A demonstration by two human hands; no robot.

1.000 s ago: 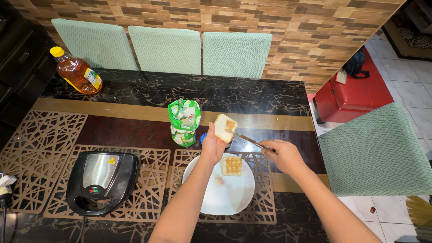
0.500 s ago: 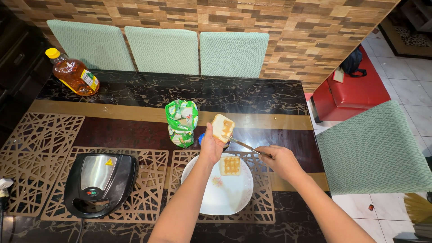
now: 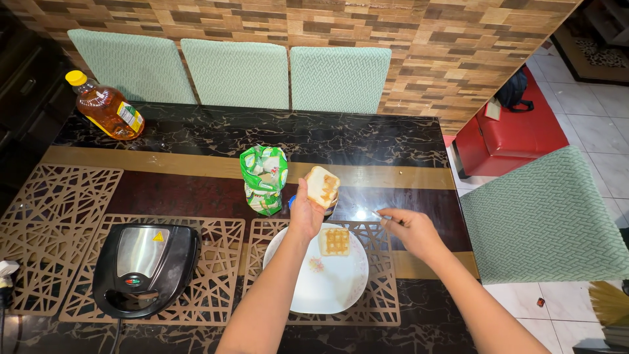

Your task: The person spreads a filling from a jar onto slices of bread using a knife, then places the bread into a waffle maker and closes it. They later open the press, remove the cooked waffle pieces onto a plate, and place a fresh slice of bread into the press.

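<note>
The slice of bread [image 3: 322, 186] sits tilted up in the left hand [image 3: 305, 213], its spread-streaked face turned toward the person, likely so the surface stays easy to reach above the table. It is held over the far edge of the white plate [image 3: 314, 278], just in front of a small blue-lidded jar [image 3: 295, 202] that the hand mostly hides. The right hand [image 3: 413, 229] is closed around a knife [image 3: 380, 215], of which only a short bright bit shows, to the right of the bread and apart from it. On the plate lies a square waffle-marked toast [image 3: 335, 241], near the far rim. Left of the bread stands a green bread bag [image 3: 264, 178], close enough to crowd the held slice. Further left, a black sandwich press [image 3: 145, 267] rests shut on a cut-out placemat [image 3: 62, 216], and an oil bottle [image 3: 105, 113] lies at the far left corner. Green chairs [image 3: 341, 78] line the far side.
</note>
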